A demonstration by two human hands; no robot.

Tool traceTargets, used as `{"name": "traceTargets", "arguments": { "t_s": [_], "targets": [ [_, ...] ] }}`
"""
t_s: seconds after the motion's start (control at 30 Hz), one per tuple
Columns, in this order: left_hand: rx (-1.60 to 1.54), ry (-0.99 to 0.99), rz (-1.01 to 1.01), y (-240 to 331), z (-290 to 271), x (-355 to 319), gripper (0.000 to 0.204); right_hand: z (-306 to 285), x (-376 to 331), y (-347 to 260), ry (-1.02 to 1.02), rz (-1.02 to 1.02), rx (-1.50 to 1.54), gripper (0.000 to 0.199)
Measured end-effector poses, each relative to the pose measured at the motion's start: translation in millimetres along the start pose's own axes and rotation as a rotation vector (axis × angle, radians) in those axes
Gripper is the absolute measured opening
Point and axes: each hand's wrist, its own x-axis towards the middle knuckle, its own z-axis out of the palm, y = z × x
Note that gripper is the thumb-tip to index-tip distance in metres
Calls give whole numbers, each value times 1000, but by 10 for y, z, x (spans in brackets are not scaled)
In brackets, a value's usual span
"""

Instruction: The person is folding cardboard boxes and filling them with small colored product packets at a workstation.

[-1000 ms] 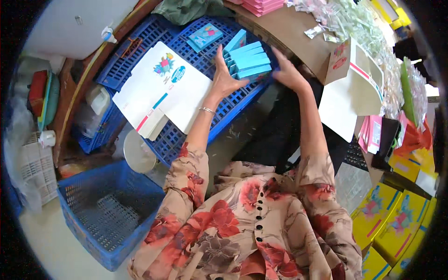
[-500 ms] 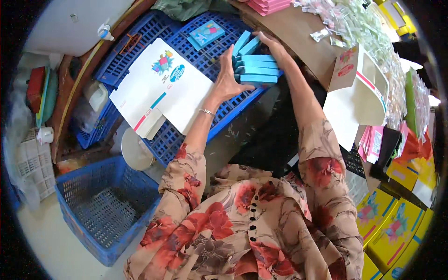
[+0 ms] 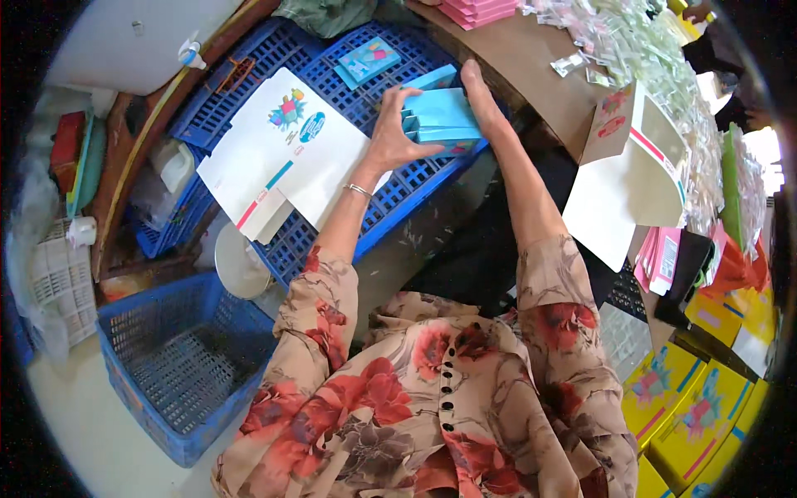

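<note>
Between my two hands is a stack of light blue packets (image 3: 446, 115), thin and flat, gathered over the blue plastic crate (image 3: 386, 217). My left hand (image 3: 393, 137) is curved round the stack's left side, thumb along the near edge. My right hand (image 3: 481, 98) presses against its right side, fingers reaching toward the far end. One packet at the far side leans apart from the others. Left of my left hand, a white printed carton (image 3: 286, 153), folded flat, lies on the crate. Beyond it rests a single blue packet (image 3: 368, 62) with a coloured picture.
An open blue basket (image 3: 187, 440) stands on the floor at lower left. To the right are another white carton (image 3: 618, 199), pink packets (image 3: 660, 257) and yellow boxes (image 3: 664, 386). Many small clear-wrapped pieces (image 3: 639, 66) are heaped at the far right of a brown board (image 3: 515, 62).
Both hands have closed in on the blue packets. The fanned, loose packets are now squeezed into a tighter stack, and the right arm has shifted left.
</note>
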Motion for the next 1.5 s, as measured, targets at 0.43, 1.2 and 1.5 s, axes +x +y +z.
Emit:
{"name": "traceTargets", "arguments": {
  "t_s": [0.43, 1.2, 1.5],
  "targets": [
    [54, 40, 86, 0, 22, 56, 109, -111, -56, -33, -208, -108, -107, 53],
    [-198, 186, 216, 677, 795, 1487, 137, -1293, 541, -1400, 287, -423, -1099, 56],
    [-387, 121, 239, 651, 800, 1446, 140, -1055, 430, -1096, 22, -393, -1406, 65]
  ]
}}
